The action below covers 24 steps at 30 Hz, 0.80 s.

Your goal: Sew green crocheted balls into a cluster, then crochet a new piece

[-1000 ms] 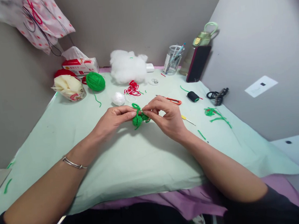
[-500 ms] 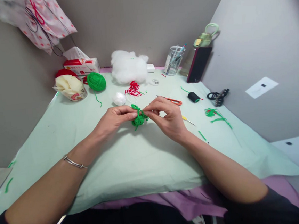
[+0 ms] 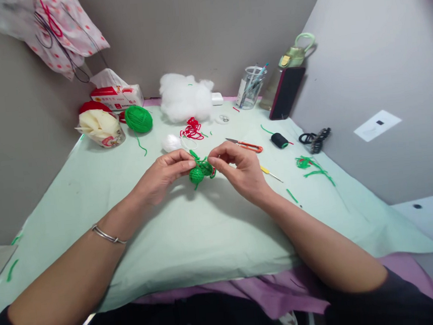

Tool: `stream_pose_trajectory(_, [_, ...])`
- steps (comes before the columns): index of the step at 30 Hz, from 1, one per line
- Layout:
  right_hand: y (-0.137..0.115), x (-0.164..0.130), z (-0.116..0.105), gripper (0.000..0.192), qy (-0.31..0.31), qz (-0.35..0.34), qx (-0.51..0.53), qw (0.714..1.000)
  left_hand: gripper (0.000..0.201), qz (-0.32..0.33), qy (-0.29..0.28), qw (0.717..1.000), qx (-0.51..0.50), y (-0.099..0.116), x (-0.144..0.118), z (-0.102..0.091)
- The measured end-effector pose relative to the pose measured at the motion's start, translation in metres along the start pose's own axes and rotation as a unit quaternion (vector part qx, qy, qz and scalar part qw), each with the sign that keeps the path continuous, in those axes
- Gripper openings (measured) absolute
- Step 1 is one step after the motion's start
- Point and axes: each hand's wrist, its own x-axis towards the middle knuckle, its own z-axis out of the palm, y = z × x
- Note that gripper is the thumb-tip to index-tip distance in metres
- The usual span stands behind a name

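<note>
A small green crocheted piece (image 3: pixel 199 172) with loose yarn ends hangs just above the pale green cloth (image 3: pixel 192 235) at the centre. My left hand (image 3: pixel 163 174) pinches its left side between thumb and fingers. My right hand (image 3: pixel 240 170) pinches its right side, fingers curled. A silver bangle (image 3: pixel 107 236) circles my left wrist.
Behind lie a white ball (image 3: pixel 171 143), red yarn scraps (image 3: pixel 193 129), orange snips (image 3: pixel 248 145), a black thread spool (image 3: pixel 279 140), a yellow-handled hook (image 3: pixel 270 173), green scraps (image 3: pixel 311 167). At the back stand a green yarn ball (image 3: pixel 138 118), stuffing (image 3: pixel 185 95), a tissue box (image 3: pixel 116 96), a pen cup (image 3: pixel 251 86).
Both hands turned the green piece a little between the fingers; it now hangs slightly lower with a rounded part facing me. The hands stay in the same spot.
</note>
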Motion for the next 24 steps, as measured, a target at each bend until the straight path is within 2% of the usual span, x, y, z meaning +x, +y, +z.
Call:
stream_pose_trajectory(4, [0.001, 0.000, 0.000, 0.013, 0.010, 0.013, -0.008, 1.000, 0.019, 0.009, 0.013, 1.000, 0.004, 0.000, 0.000, 0.001])
stream_pose_trajectory(10, [0.001, -0.003, 0.007, 0.013, -0.021, 0.031, -0.035, 0.999, 0.015, -0.004, -0.024, 1.000, -0.007, -0.005, -0.003, 0.009])
stream_pose_trajectory(13, [0.000, -0.001, 0.003, 0.014, -0.023, 0.004, -0.049, 0.999, 0.013, -0.022, -0.024, 0.999, -0.014, -0.003, -0.004, 0.008])
stream_pose_trajectory(16, [0.000, 0.001, -0.004, 0.018, -0.015, -0.036, -0.063, 0.997, 0.012, -0.038, -0.047, 0.998, -0.018, -0.001, -0.005, 0.007])
stream_pose_trajectory(20, [-0.001, 0.001, -0.007, 0.026, -0.081, -0.055, -0.052, 0.994, 0.009, -0.039, -0.078, 0.996, -0.003, 0.001, -0.005, 0.008])
stream_pose_trajectory(24, [-0.003, 0.001, -0.007, 0.023, -0.120, -0.029, -0.031, 0.992, 0.013, -0.028, -0.087, 0.996, 0.015, -0.002, -0.005, 0.008])
